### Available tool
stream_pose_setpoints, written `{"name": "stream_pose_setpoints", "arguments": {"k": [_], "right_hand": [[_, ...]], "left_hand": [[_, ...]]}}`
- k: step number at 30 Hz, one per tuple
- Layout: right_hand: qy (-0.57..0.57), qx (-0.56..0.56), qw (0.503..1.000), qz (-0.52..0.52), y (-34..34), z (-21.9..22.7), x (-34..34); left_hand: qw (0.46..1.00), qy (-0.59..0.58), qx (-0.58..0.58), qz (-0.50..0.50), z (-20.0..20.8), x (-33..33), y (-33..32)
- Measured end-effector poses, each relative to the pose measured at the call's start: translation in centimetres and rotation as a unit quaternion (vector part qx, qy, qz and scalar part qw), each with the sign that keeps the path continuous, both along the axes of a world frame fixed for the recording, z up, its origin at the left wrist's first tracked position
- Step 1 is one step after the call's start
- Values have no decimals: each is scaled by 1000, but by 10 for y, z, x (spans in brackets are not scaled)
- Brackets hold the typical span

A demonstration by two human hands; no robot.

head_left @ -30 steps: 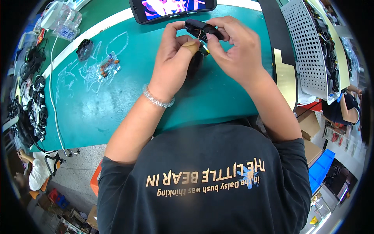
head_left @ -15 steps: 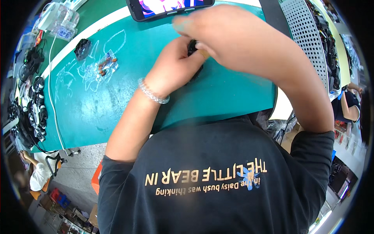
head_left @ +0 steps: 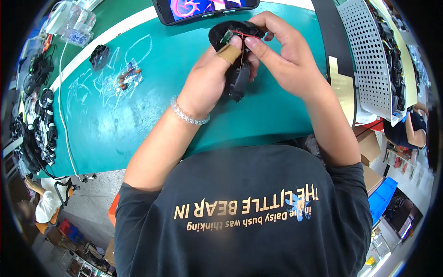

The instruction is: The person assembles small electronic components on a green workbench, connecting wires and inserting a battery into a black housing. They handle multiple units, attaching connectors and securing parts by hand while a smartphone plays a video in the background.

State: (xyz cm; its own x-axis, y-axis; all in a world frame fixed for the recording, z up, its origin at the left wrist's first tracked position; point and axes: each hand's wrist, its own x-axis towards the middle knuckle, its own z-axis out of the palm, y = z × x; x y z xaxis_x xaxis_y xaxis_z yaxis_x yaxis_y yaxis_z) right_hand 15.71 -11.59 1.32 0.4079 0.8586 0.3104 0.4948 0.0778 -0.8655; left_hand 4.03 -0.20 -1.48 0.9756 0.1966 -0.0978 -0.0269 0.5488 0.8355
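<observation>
My left hand (head_left: 210, 76), with tan tape round its thumb, grips a black rounded plastic housing (head_left: 219, 31) above the table's far side. The thumb presses into its open side, next to a small green circuit board (head_left: 226, 36). Thin wires, one of them a red wire (head_left: 247, 34), cross the opening. A narrow black plastic piece (head_left: 239, 83) hangs below the housing. My right hand (head_left: 288, 57) is closed at the housing's right edge, thumb and fingertips at the wires. Whether it pinches a wire or the rim is hard to make out.
A phone (head_left: 203, 9) with a lit screen stands beyond my hands on the green table (head_left: 152, 124). To the left lie a clear bag of brown parts (head_left: 129, 77) and a black bundle (head_left: 98, 57). A perforated white tray (head_left: 369, 60) of black parts stands right; people sit at both sides.
My right hand has come down from over the left and now works at the housing's right side. The housing has turned into view, showing its wires and board. My right forearm has swung inward.
</observation>
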Motion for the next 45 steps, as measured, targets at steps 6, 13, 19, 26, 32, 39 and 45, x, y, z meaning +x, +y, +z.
{"name": "stream_pose_setpoints", "arguments": {"k": [6, 13, 19, 26, 32, 39, 45], "right_hand": [[-200, -55, 978, -27, -8, 16, 6], [-354, -190, 915, 9, -10, 45, 9], [-66, -309, 946, 76, 4, 91, 18], [-228, 116, 961, -102, -6, 18, -4], [49, 133, 990, -2, -12, 8, -9], [125, 57, 989, 55, -13, 17, -4], [413, 107, 902, 68, -7, 3, -29]], "left_hand": [[993, 4, 73, 94, 4, -1, -13], [987, 47, 146, 38, -2, -1, 1], [987, 3, 146, 74, 2, -1, -4], [997, -47, -3, 60, 6, -6, -4], [989, -95, 6, 109, 8, -8, -11], [979, -111, 134, 104, 0, -10, -4], [926, -174, 290, 170, 3, -12, -3]]}}
